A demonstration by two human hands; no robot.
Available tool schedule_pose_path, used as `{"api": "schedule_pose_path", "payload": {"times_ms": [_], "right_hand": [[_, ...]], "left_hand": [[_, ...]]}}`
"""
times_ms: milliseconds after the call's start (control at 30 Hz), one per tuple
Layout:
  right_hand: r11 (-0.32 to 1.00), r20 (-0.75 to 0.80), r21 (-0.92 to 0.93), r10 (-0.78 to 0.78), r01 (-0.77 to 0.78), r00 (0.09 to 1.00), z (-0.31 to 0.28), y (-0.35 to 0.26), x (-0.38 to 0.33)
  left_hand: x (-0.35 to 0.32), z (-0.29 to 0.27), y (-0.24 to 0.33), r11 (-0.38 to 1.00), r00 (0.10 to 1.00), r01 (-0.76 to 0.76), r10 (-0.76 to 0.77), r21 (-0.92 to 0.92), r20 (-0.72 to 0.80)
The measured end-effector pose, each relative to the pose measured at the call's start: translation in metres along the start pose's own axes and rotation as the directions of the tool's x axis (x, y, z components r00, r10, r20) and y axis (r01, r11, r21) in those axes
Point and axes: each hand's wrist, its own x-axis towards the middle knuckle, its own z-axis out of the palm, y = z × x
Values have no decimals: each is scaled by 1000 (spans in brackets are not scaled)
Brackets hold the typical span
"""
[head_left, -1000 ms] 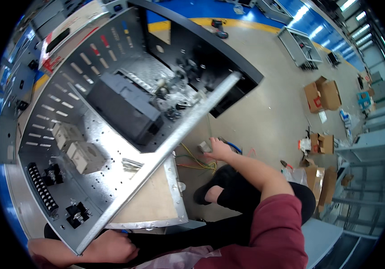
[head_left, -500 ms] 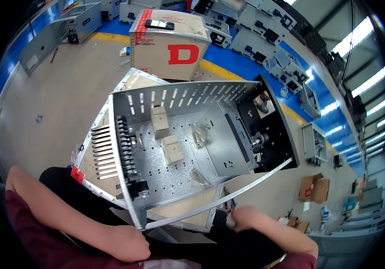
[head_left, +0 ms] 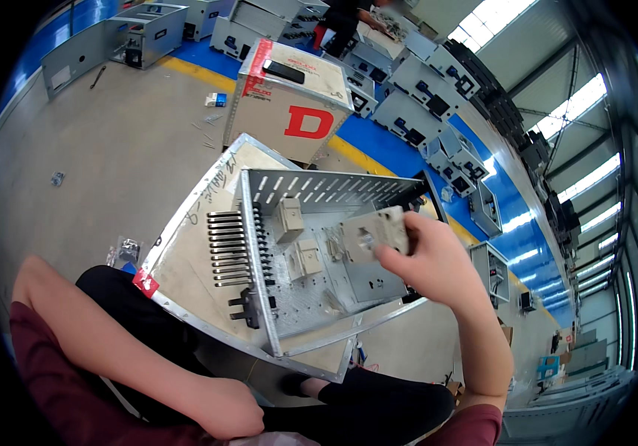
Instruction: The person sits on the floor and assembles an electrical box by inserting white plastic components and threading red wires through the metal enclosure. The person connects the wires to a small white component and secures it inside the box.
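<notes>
My right hand (head_left: 438, 256) is raised over the right part of an open grey metal case (head_left: 300, 303). Between thumb and fingers it grips a beige rectangular block (head_left: 367, 234) with a round metal-lined hole. Inside the case stand two similar beige blocks, one farther back (head_left: 290, 220) and one nearer (head_left: 305, 258). Beside them lie small clear plastic bags (head_left: 334, 249) of parts. A row of metal prongs (head_left: 228, 249) sticks out from the case's left side. My left hand (head_left: 231, 409) rests closed over my lap, its curled fingers hidden from view.
The case sits on a beige crate with metal edging (head_left: 185, 241). Behind it stands another crate (head_left: 270, 115) carrying a dark phone (head_left: 283, 71). Grey metal cases (head_left: 408, 115) line a blue floor strip, with a person (head_left: 345, 26) at the back. Small bags and a tool lie on the floor.
My right hand has risen from low beside the case to above it, and now shows a beige block. My left hand stays closed low down. The view has shifted, so the case appears lower and farther right.
</notes>
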Motion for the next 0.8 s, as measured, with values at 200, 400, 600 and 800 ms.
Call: {"api": "schedule_pose_path", "payload": {"times_ms": [200, 400, 600, 800], "right_hand": [[945, 43, -324, 57, -40, 997, 39, -8, 47], [925, 217, -376, 153, -62, 964, 77, 5, 81], [908, 216, -419, 126, -24, 968, 99, 19, 96], [958, 273, -272, 170, -93, 947, 102, 25, 98]], "left_hand": [[-6, 11, 16, 1000, 992, 18, -15, 15, -128], [-10, 18, 12, 995, 928, -97, 79, -32, -364], [-5, 26, -1, 990, 870, -117, 66, -74, -489], [-17, 5, -5, 992, 897, -62, 8, -108, -442]]}}
